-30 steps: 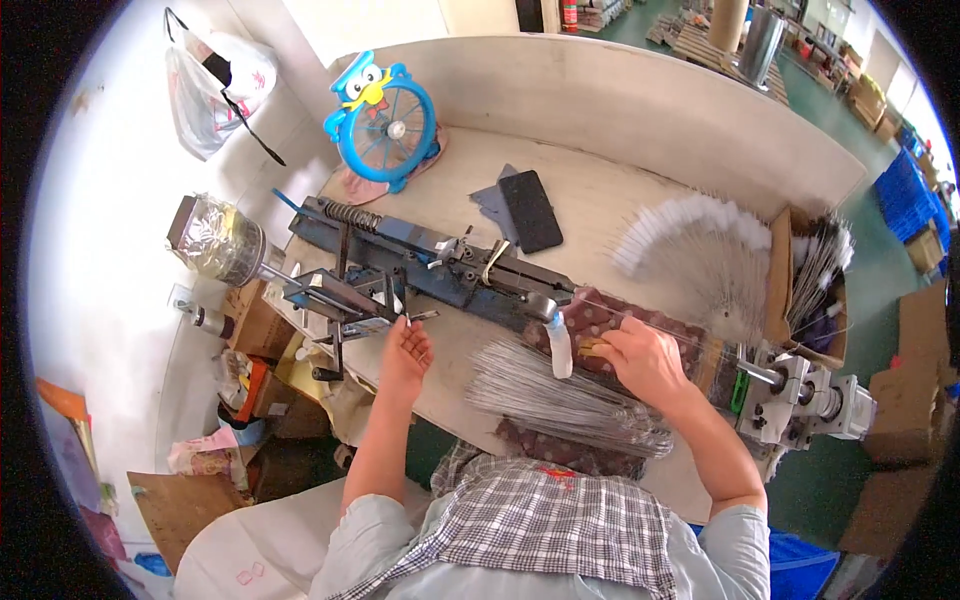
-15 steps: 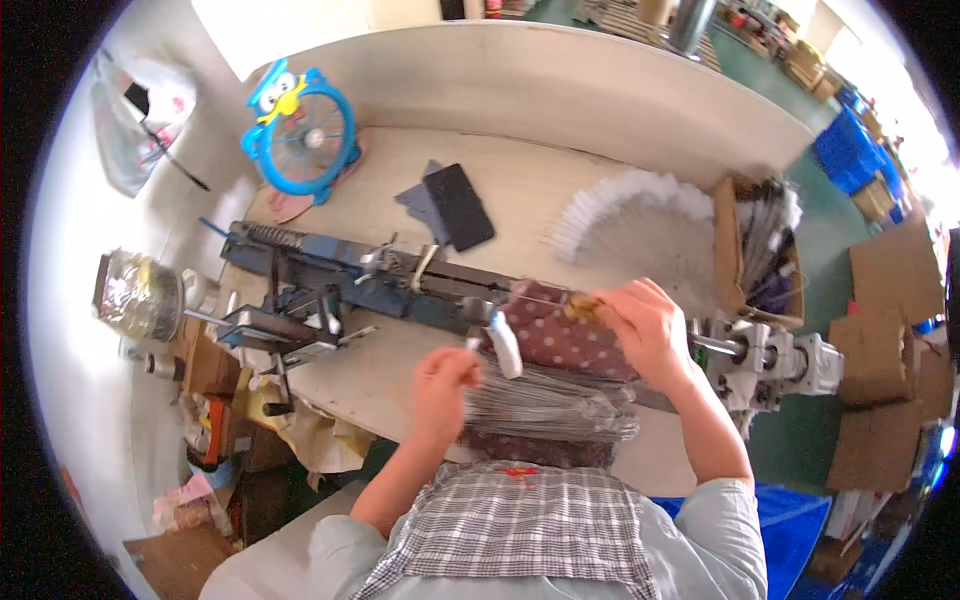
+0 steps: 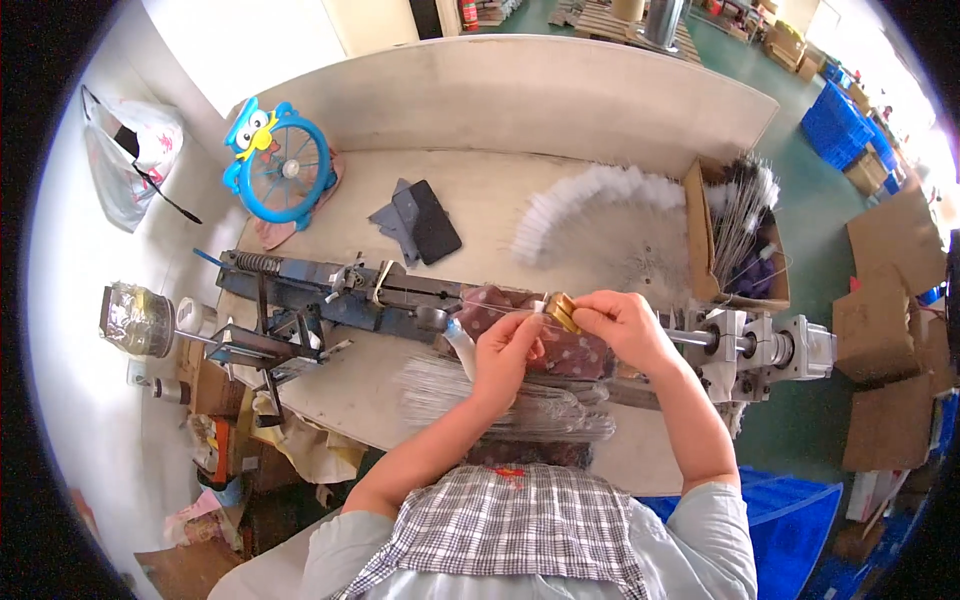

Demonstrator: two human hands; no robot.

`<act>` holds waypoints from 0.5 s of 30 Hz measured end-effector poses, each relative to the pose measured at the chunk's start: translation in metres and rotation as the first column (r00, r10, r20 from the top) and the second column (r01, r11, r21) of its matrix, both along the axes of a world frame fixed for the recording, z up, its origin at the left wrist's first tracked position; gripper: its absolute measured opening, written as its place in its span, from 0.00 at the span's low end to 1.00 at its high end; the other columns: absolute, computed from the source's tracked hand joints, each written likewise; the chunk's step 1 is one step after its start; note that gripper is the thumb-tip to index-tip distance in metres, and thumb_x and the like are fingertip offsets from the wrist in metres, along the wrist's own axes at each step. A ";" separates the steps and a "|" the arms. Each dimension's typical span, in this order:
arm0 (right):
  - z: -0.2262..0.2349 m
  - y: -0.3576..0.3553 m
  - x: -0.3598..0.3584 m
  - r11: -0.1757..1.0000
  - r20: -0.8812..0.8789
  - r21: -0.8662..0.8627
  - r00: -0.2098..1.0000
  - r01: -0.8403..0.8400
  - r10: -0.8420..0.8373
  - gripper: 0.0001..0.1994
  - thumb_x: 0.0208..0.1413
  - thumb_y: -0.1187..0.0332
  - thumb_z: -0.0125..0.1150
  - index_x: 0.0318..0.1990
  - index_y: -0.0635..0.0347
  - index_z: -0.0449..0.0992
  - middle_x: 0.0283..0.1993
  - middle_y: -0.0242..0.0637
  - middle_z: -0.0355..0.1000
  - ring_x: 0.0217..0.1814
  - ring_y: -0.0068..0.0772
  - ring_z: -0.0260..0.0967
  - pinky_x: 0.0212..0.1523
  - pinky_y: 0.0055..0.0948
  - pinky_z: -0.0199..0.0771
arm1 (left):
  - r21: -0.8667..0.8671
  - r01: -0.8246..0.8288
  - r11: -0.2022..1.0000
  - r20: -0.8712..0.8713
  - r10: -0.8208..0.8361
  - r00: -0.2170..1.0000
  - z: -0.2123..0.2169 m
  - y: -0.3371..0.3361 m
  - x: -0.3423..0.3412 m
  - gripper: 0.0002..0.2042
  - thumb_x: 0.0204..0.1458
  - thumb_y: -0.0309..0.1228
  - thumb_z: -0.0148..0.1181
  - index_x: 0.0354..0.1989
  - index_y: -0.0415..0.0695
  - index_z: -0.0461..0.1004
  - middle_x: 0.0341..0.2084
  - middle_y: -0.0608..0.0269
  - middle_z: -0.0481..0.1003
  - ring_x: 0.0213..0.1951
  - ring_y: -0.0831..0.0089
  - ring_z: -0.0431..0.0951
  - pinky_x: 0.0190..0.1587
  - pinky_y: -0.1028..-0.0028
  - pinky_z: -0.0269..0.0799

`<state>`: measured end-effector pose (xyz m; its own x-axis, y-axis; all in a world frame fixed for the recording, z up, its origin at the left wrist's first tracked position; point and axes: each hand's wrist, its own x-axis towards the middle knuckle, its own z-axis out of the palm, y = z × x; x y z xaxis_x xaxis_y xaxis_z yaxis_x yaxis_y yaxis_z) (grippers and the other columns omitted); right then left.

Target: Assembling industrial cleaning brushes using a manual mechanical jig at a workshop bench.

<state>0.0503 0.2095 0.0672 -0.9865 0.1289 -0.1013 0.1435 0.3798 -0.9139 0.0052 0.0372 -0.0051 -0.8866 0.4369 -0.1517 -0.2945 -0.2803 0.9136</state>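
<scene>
My right hand point(image 3: 625, 325) pinches a small brass-coloured block point(image 3: 563, 311) above a machine bar running across the table. Just left of it, my left hand point(image 3: 508, 350) has thumb and forefinger pressed together beside a tiny white piece; exactly what they grip is too small to tell. A thin wire passes close to those fingertips. Beneath both hands lies a dark red cloth with pale dots point(image 3: 590, 357). Nearer me rests a bundle of thin metal wires point(image 3: 565, 418), partly hidden by my left forearm. A white tube with a blue tip point(image 3: 462, 345) stands beside my left hand.
The machine's blue-grey bed point(image 3: 345, 303) extends leftward to a crank frame point(image 3: 265, 340); shaft mounts point(image 3: 745, 350) stand at right. White-tufted wire brushes point(image 3: 590, 195) fan out behind, near a cardboard box point(image 3: 702, 235). A dark phone point(image 3: 430, 225) and blue toy-shaped fan point(image 3: 285, 170) sit farther back.
My left hand has moved right and up from beside the wire bundle, close to the brass-coloured block. My right hand still holds the block. The whole view has shifted slightly.
</scene>
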 end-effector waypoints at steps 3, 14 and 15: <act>-0.004 0.002 0.000 0.985 -0.219 0.149 0.969 -0.088 0.119 0.10 0.50 0.67 0.60 0.38 0.61 0.78 0.30 0.40 0.74 0.35 0.40 0.70 0.38 0.33 0.70 | -0.033 -0.159 0.987 0.069 0.161 0.985 0.003 -0.016 -0.002 0.07 0.57 0.32 0.54 0.36 0.41 0.73 0.26 0.66 0.74 0.21 0.83 0.68 0.25 0.83 0.62; -0.025 -0.061 -0.056 0.776 -0.409 0.625 0.881 0.082 0.236 0.07 0.46 0.65 0.58 0.28 0.57 0.77 0.29 0.36 0.71 0.38 0.41 0.69 0.38 0.36 0.69 | 0.094 -0.197 0.976 0.293 0.162 0.942 0.020 -0.034 -0.007 0.08 0.57 0.35 0.53 0.35 0.43 0.72 0.20 0.68 0.72 0.20 0.82 0.68 0.24 0.82 0.63; -0.023 -0.061 -0.054 0.809 -0.432 0.584 0.872 0.074 0.232 0.07 0.47 0.65 0.58 0.28 0.57 0.77 0.29 0.36 0.71 0.37 0.41 0.69 0.38 0.36 0.69 | 0.077 -0.186 0.980 0.296 0.155 0.942 0.021 -0.034 -0.007 0.09 0.58 0.35 0.53 0.35 0.43 0.72 0.19 0.68 0.72 0.20 0.83 0.68 0.23 0.83 0.63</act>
